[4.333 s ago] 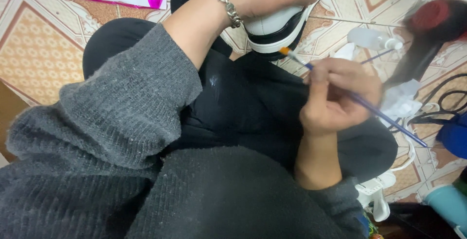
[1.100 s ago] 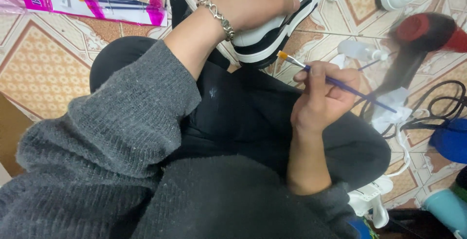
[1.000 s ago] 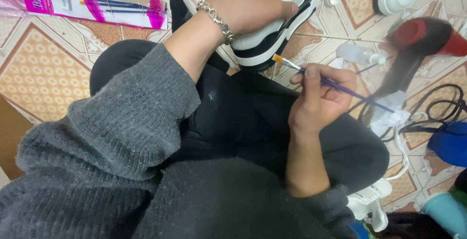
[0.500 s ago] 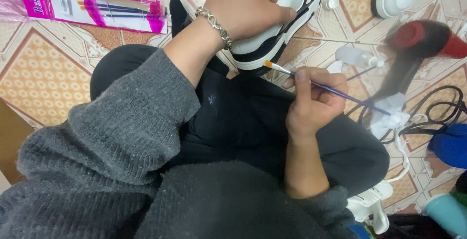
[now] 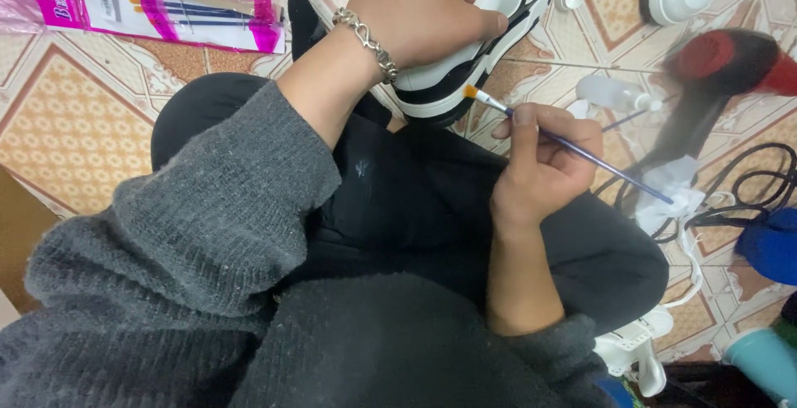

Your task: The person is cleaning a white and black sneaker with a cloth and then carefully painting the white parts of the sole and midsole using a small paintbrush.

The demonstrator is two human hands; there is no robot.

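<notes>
Apparently fine-bristled brush [image 5: 573,142] beside chunky sneaker [image 5: 481,43].

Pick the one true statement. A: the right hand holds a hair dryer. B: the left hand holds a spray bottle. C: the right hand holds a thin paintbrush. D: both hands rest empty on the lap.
C: the right hand pinches a blue-handled paintbrush, its orange tip near the black-and-white sneaker gripped by the left hand.

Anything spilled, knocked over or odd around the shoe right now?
Nothing spilled. The small clear plastic bottle lies on its side on the tiled floor, and pale flecks mark the black trousers. Left hand grips the black-and-white sneaker; right hand holds the thin blue-handled paintbrush.
</notes>
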